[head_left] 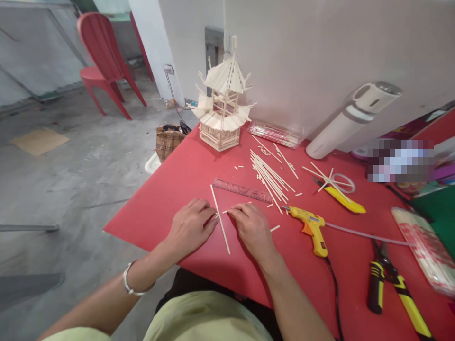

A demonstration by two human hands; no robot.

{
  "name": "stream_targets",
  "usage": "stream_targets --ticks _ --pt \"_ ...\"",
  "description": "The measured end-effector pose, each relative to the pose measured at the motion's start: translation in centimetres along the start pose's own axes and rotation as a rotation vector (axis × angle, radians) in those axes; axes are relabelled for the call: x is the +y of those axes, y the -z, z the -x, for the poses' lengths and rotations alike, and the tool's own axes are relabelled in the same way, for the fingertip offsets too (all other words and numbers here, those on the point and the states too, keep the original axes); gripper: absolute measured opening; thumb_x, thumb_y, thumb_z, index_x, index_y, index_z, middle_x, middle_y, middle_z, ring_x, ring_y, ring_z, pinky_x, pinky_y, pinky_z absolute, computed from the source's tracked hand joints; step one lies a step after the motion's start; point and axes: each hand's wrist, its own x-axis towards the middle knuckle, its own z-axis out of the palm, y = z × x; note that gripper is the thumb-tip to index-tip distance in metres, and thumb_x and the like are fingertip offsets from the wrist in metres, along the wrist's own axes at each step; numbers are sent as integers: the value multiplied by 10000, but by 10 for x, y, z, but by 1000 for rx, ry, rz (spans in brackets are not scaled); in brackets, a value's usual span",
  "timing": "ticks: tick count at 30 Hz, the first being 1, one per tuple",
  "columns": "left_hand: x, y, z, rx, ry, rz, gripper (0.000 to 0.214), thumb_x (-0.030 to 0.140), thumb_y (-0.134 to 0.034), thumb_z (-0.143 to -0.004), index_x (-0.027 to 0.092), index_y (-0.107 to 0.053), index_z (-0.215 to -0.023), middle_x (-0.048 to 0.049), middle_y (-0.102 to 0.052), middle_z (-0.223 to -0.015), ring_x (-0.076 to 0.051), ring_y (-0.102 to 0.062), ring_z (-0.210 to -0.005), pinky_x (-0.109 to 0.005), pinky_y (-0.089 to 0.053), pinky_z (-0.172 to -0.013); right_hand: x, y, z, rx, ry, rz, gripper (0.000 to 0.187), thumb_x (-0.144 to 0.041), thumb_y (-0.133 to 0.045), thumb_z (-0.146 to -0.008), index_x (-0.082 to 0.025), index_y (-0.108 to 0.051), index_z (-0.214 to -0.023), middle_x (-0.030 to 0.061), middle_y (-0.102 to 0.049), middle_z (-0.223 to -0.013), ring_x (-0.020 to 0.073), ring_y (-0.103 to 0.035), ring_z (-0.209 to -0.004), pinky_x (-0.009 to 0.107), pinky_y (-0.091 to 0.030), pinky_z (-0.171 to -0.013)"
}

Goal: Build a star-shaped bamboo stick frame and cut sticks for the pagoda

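Both hands rest on the red table (170, 189) near its front edge. My left hand (192, 225) has its fingers curled, fingertips pressed on a long thin wooden stick (220, 220) that lies diagonally on the table. My right hand (252, 227) is also curled, its fingertips pinching a short stick piece (229, 210) that meets the long stick. A clear pink ruler (241, 190) lies just beyond the fingers. A pile of loose sticks (270, 177) lies behind the ruler.
A stick-built pagoda model (222, 106) stands at the table's far edge. A yellow glue gun (313, 227), yellow utility knife (343, 199), yellow-handled pliers (391, 284), stick packets (424, 248), a white bottle (351, 121) lie to the right. A red chair (104, 57) stands on the floor.
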Motion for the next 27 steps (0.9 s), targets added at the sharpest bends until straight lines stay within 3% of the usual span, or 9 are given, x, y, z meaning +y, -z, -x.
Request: stream_targets --ticks 27 --pt "-1 2 -4 0 -30 62 262 321 -530 -1002 220 -756 -918 -47 -687 -892 -180 -617 -843 -300 -457 -707 0 -1 -3 -21 0 27 231 -185 -529 -1018 -241 -735 -1106 57 -738 -1077 206 -622 -1018 352 -470 -900"
